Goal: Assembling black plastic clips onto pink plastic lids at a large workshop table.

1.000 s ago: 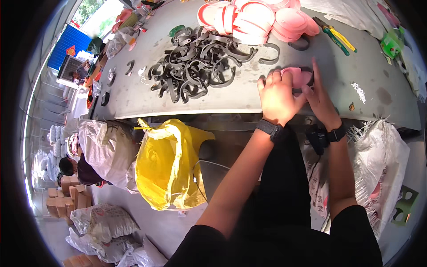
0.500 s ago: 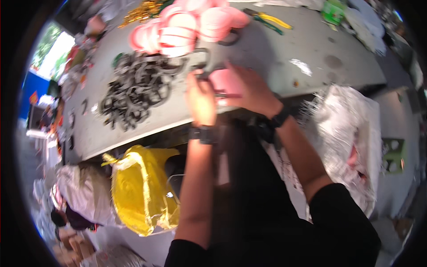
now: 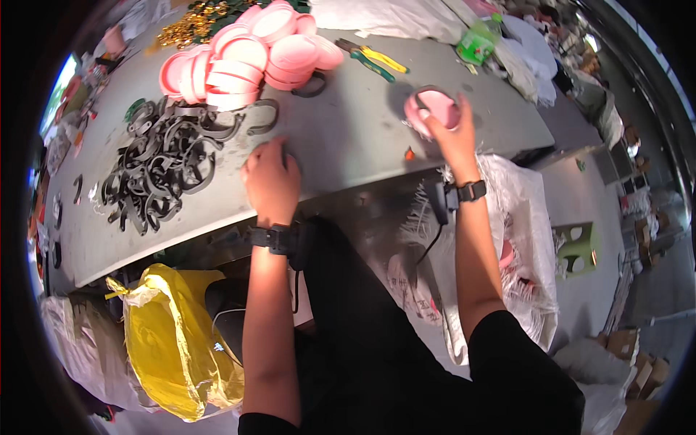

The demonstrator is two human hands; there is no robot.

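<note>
My right hand [image 3: 455, 138] grips a round pink plastic dish [image 3: 444, 110] above the right part of the table, over its front edge. A dark curved strip shows along the dish's rim. My left hand [image 3: 272, 177] rests near the table's front edge with its fingers curled; a bit of something dark shows at the fingertips, too hidden to name. Left of it lies a heap of dark grey curved plastic bands [image 3: 163, 163]. A single band [image 3: 262, 117] lies just beyond that hand. Farther back are stacked pink dishes [image 3: 239, 54], with another dark band [image 3: 310, 85] beside them.
Yellow-and-green-handled pliers [image 3: 373, 59] lie at the back of the grey table [image 3: 348, 145]. A green bottle [image 3: 478, 42] stands back right. Below the front edge are a yellow bag [image 3: 170, 341] at left and a white woven sack [image 3: 518, 217] at right, pink pieces inside.
My hands have parted: the right has carried the pink dish to the right, while the left has drawn away from it. The view has shifted to the right.
</note>
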